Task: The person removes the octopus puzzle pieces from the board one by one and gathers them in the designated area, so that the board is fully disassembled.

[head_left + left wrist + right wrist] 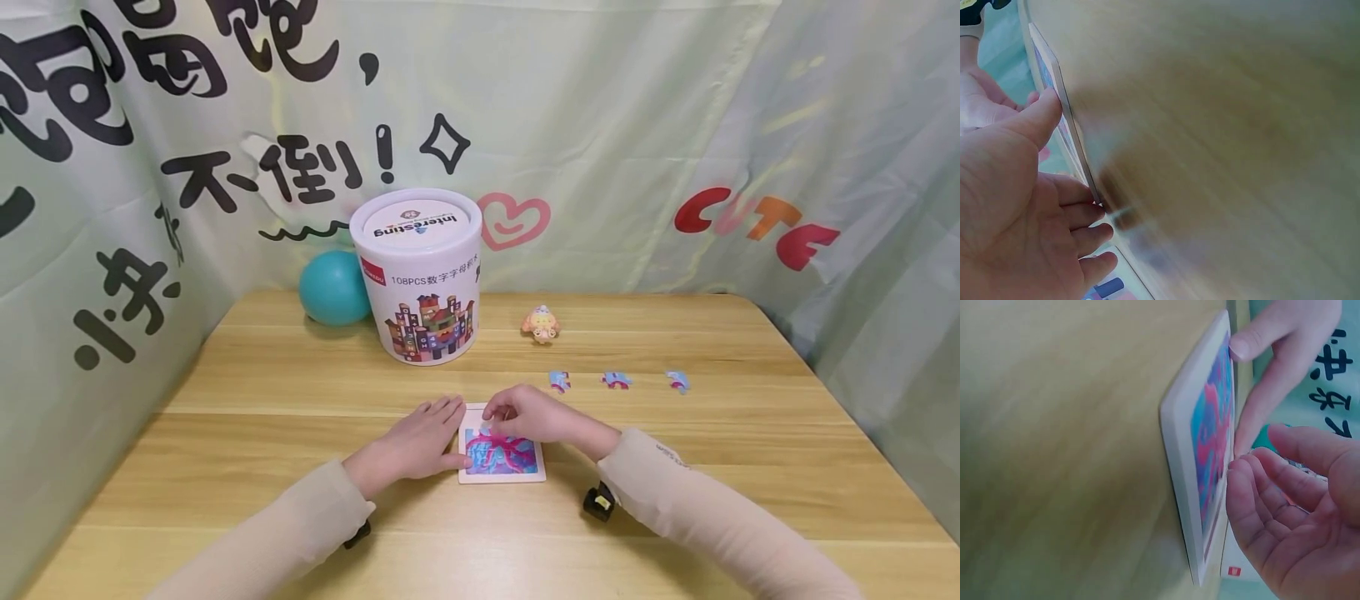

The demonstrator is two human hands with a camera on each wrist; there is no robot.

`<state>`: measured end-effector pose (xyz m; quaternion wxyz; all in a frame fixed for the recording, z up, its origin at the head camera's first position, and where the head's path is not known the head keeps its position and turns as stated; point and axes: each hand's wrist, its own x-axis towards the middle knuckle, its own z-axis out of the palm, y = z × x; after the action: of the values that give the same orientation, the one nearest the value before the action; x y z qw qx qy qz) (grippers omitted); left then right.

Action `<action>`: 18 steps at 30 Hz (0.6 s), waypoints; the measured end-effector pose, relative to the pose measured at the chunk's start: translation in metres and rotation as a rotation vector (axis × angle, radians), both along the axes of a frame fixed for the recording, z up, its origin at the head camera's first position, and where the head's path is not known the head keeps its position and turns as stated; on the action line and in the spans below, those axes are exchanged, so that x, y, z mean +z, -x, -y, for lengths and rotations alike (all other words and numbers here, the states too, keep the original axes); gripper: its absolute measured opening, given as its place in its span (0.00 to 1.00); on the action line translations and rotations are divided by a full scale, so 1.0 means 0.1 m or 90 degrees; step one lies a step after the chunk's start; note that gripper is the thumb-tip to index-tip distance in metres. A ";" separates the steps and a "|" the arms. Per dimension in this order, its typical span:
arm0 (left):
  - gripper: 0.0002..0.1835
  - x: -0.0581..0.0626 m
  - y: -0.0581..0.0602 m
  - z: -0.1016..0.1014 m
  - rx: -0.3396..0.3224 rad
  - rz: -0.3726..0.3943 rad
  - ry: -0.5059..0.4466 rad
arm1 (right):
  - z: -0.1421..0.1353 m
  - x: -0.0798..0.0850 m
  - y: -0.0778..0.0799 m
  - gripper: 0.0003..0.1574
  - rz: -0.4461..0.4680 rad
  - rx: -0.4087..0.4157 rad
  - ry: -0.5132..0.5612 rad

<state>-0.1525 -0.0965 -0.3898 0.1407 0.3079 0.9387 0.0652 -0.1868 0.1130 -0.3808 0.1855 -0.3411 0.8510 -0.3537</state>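
A small jigsaw puzzle in a white-rimmed tray (502,479) lies on the wooden table, its picture pink, blue and purple. My left hand (416,442) rests along the tray's left side, with the thumb (1047,115) on its rim and the fingers extended. Over the upper part of the puzzle is my right hand (536,414), its bent fingertips touching the surface. In the right wrist view its thumb (1304,445) stands apart from the fingers, and no piece shows between them. Behind it lie three loose puzzle pieces: one left (559,381), one middle (617,381), one right (678,382).
A white lidded bucket (427,275) with printed blocks stands behind the hands, beside a teal ball (335,287). A small toy figure (541,324) sits to the bucket's right. Printed cloth (615,167) surrounds the back and sides of the table (712,500).
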 end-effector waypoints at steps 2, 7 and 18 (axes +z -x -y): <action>0.43 0.00 0.00 0.00 0.002 0.001 0.003 | 0.03 -0.02 -0.01 0.07 -0.004 0.011 -0.008; 0.43 0.01 0.01 -0.01 0.005 0.004 0.014 | 0.10 -0.05 -0.01 0.05 -0.027 0.011 -0.046; 0.43 0.02 0.00 -0.02 0.005 0.003 0.014 | 0.16 -0.05 -0.04 0.02 -0.031 -0.026 -0.082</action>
<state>-0.1525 -0.0949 -0.3879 0.1457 0.3021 0.9404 0.0560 -0.1823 0.0968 -0.3854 0.1790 -0.3195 0.8830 -0.2934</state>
